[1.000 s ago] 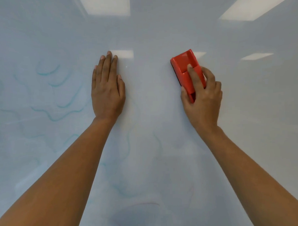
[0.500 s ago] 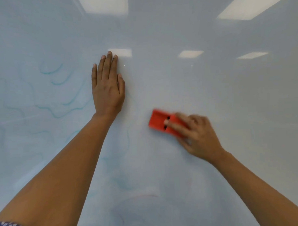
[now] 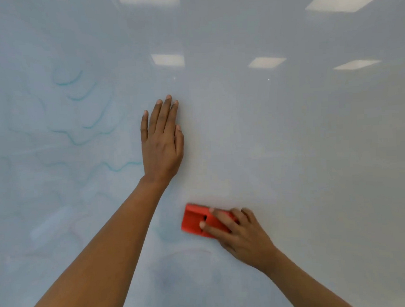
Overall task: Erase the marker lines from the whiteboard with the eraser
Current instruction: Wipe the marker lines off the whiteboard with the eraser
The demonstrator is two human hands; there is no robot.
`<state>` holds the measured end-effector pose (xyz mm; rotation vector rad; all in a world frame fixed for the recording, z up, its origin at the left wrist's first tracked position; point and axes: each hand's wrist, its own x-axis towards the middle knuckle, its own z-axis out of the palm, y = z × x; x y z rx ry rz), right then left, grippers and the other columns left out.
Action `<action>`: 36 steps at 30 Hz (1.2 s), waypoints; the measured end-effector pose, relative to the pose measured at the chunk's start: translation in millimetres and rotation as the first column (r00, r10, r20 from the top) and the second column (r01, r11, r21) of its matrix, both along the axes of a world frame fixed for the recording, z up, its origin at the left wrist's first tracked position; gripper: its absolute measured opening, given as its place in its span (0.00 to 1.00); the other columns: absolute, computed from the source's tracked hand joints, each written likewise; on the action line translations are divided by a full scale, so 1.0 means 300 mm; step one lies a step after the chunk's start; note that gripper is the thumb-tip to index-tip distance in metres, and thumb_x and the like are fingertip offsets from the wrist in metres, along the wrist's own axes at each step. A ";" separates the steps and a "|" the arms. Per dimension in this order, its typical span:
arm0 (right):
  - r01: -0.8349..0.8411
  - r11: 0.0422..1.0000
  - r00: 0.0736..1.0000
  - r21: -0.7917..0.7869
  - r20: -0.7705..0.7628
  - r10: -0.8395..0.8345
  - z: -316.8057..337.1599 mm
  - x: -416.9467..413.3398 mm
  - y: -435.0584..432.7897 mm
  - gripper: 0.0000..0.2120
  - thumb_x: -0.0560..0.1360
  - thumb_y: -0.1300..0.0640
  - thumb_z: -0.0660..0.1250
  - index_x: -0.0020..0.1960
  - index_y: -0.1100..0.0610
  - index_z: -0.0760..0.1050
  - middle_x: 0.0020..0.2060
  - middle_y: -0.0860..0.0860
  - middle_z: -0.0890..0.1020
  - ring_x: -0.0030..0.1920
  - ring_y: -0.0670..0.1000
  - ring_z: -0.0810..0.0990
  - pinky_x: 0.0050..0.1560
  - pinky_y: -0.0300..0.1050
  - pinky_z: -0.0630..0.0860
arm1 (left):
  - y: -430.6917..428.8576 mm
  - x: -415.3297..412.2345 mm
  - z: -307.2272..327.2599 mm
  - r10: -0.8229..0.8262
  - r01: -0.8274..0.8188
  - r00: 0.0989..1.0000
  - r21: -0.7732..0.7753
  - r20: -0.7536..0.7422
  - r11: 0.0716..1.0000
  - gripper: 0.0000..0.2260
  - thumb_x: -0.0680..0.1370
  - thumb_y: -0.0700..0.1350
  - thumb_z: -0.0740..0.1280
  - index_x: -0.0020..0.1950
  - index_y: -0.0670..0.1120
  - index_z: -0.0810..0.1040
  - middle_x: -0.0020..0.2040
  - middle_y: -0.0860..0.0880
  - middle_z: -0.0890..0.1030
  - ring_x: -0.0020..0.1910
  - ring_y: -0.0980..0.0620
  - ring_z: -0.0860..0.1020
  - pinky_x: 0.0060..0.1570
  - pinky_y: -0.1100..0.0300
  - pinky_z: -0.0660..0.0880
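Observation:
The whiteboard [image 3: 288,150] fills the view. My right hand [image 3: 241,237] presses a red eraser [image 3: 193,220] flat against it at the lower centre, fingers over the eraser's right half. My left hand [image 3: 162,141] lies flat on the board above and to the left of the eraser, fingers together and pointing up, holding nothing. Faint teal marker lines [image 3: 79,137] wave across the board's left side, and one teal line [image 3: 119,166] runs up to my left wrist. Pale smears sit below the eraser.
Ceiling light panels reflect in the glossy board at the top and upper right [image 3: 267,62]. A faint reddish arc [image 3: 189,252] shows just under the eraser. My two forearms rise from the bottom edge.
My right hand swept the eraser down from the upper centre to the lower centre, turning it from upright to sideways. My left hand stayed flat on the board.

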<state>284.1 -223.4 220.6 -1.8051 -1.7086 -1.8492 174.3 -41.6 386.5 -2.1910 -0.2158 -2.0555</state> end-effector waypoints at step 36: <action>0.085 0.771 0.927 0.631 -0.333 0.170 0.194 0.091 -0.107 0.22 0.76 0.51 0.66 0.68 0.50 0.64 0.63 0.55 0.65 0.56 0.57 0.70 0.54 0.52 0.67 | 0.035 0.062 -0.117 0.089 -0.092 0.994 0.040 0.056 0.995 0.21 0.82 0.42 0.51 0.76 0.44 0.60 0.76 0.46 0.62 0.75 0.50 0.58 0.75 0.50 0.53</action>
